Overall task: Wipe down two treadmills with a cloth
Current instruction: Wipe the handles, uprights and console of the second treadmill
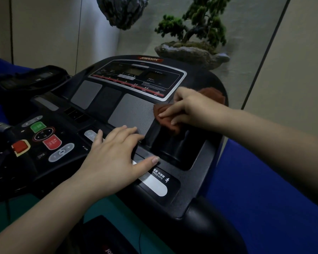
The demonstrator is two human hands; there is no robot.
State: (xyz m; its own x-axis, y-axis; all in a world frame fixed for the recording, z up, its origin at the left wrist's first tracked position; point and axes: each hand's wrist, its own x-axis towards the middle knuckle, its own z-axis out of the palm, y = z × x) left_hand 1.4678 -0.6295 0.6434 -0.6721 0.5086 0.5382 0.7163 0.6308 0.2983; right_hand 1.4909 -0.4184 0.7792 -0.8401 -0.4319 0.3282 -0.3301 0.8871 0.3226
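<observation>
JOHNSON badge (150, 59) tops treadmill console (191, 195); lower label apparently reads "SPEED KEYS" (157, 174)

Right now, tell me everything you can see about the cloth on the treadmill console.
The cloth is reddish-brown, soft and crumpled, likely terry or microfibre. It lies bunched on the right side of the black treadmill console, beside the grey mesh speaker panel and just above the dark cup-holder recess. The right hand covers its middle and presses it down, fingers curled over it; part of it shows beyond the hand too. The left hand does not touch it.
</observation>
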